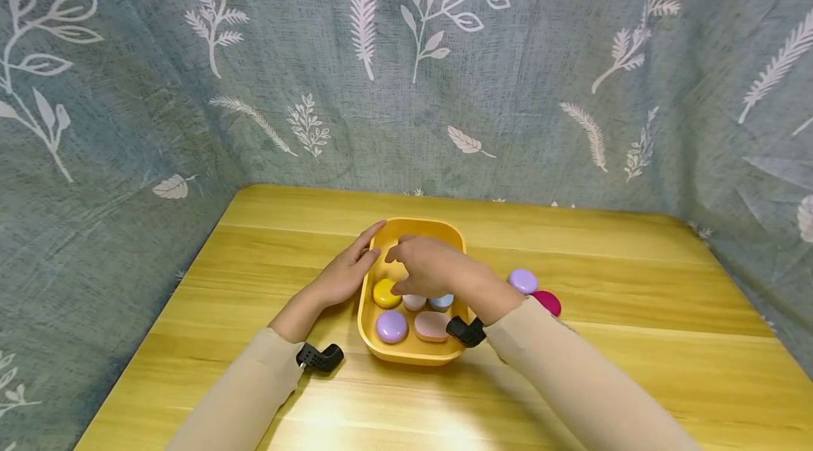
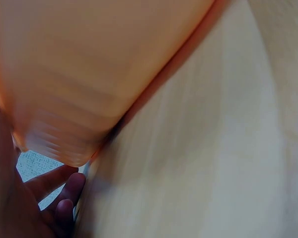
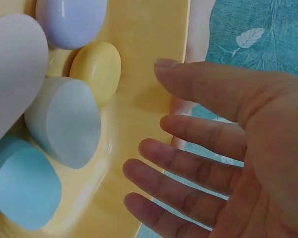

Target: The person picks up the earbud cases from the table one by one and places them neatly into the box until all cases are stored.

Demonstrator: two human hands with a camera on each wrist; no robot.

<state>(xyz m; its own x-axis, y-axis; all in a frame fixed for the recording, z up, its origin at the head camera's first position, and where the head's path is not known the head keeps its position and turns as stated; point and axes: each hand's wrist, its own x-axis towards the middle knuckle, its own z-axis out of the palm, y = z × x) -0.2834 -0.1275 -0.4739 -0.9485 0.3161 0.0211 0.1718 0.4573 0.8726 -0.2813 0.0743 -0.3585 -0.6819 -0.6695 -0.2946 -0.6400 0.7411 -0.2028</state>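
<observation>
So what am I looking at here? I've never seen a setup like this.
There's no robot, just a person's bare left hand and right hand. A head-worn camera took the wide picture; the close-ups come from the left-wrist camera and right-wrist camera.

On the wooden table sits a yellow tray with smooth pieces inside: yellow piece, lilac piece, white piece, light blue piece and pink oval. Outside, to the right, lie another lilac piece and a dark red piece.

The left hand rests against the tray's left side; the right hovers over the tray, holding nothing.
</observation>
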